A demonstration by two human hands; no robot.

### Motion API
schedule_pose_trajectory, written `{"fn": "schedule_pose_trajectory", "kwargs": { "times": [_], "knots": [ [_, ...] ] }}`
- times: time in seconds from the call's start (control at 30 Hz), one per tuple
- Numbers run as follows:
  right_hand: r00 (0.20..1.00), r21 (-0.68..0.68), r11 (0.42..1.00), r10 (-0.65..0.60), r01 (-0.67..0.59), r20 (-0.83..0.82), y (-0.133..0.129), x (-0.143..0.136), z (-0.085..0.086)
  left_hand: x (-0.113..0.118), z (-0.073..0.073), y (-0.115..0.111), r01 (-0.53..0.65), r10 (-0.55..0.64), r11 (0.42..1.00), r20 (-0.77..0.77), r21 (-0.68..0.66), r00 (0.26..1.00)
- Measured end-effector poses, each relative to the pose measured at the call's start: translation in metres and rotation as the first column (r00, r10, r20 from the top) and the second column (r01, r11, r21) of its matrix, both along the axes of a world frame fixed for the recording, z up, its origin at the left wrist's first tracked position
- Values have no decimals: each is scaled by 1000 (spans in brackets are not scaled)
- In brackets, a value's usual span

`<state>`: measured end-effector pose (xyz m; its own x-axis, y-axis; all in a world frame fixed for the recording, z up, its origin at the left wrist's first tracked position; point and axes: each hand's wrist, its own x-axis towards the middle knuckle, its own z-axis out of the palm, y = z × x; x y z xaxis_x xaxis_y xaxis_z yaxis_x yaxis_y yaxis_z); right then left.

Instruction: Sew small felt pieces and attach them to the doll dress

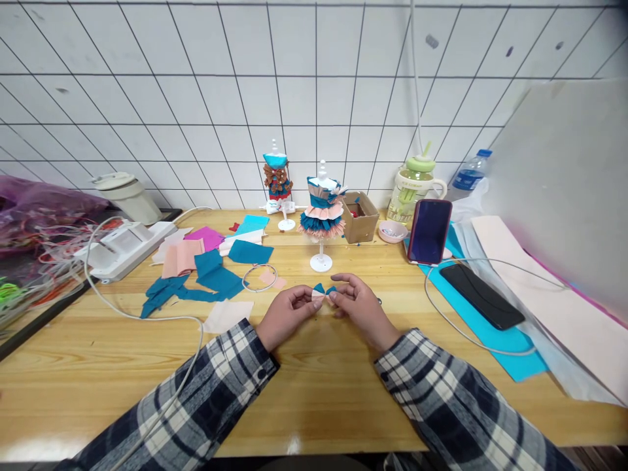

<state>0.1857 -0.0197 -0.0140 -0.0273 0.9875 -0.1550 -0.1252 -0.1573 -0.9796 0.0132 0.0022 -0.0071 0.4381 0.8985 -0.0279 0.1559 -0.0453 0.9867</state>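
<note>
The left hand (289, 314) is partly curled, with its thumb and fingertips closed on the left end of a small paper piece (318, 294) in dark blue and pink. The right hand (363, 311) pinches the right end with its thumb and a finger, while another finger reaches out loosely above. The piece is held between the 2 hands, just over the near middle of the table (314, 399); whether it is 1 folded bit or 2 bits together is too small to tell.

On the far side of the hands, well clear of them, stands a dress form (321, 206) wearing a blue top, a pink frill and, lower down, blue and pink ruffles. Judging by this, the dress has its main layers in place, with a pink trim at its right side. The small piece is not fixed to anything, so its shaping seems unfinished. A 2nd dress form (277, 176), farther off and to the left, looks fully clothed in light blue, brown and red.

To the left lie loose blue paper (216, 271), a pink sheet (228, 316) just beside the left wrist, and a thin ring (277, 278). To the right of the near form are a cardboard box (363, 226), a pink dish (392, 235) and an upright phone (430, 230).
</note>
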Motion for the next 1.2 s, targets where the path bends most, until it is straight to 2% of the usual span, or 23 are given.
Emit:
{"fn": "schedule_pose_trajectory", "kwargs": {
  "times": [0.07,0.2,0.33,0.43,0.47,0.53,0.63,0.7,0.8,0.93,1.07,1.2],
  "knots": [
    [1000,0,1000,11,-11,8,1,1,-1,-1,0,1,6,-5,1000,26,-19,1000],
    [999,6,999,51,-51,19,0,1,-1,-2,-1,3,-63,62,997,-11,-44,998],
    [999,-5,999,37,-37,-7,0,1,0,-2,-1,3,-110,109,993,-25,-32,994],
    [997,-16,997,75,-75,-17,-2,2,1,-2,-1,3,-151,150,988,-20,-18,988],
    [995,15,995,94,-94,19,-3,1,1,-3,-1,4,-154,154,988,-17,-22,988],
    [977,167,977,101,-132,187,-6,0,0,-3,-1,4,-144,144,988,-3,-46,990],
    [891,415,883,9,-220,454,-11,-3,-3,-3,-2,5,-122,124,989,19,-81,992],
    [866,465,852,-27,-241,500,-12,-4,-4,-3,-2,5,-124,128,988,31,-87,991],
    [903,405,901,-34,-158,428,-10,-5,-5,-3,-2,4,-147,152,985,48,-89,987],
    [975,208,976,14,-62,222,-4,-6,-6,-3,0,2,-162,163,986,29,-45,986],
    [992,110,989,93,-102,85,2,-8,-11,-3,1,1,-161,163,985,-35,54,986],
    [998,97,994,55,-58,33,4,-10,-13,-3,0,0,-148,153,985,-52,87,987]
  ]
}}
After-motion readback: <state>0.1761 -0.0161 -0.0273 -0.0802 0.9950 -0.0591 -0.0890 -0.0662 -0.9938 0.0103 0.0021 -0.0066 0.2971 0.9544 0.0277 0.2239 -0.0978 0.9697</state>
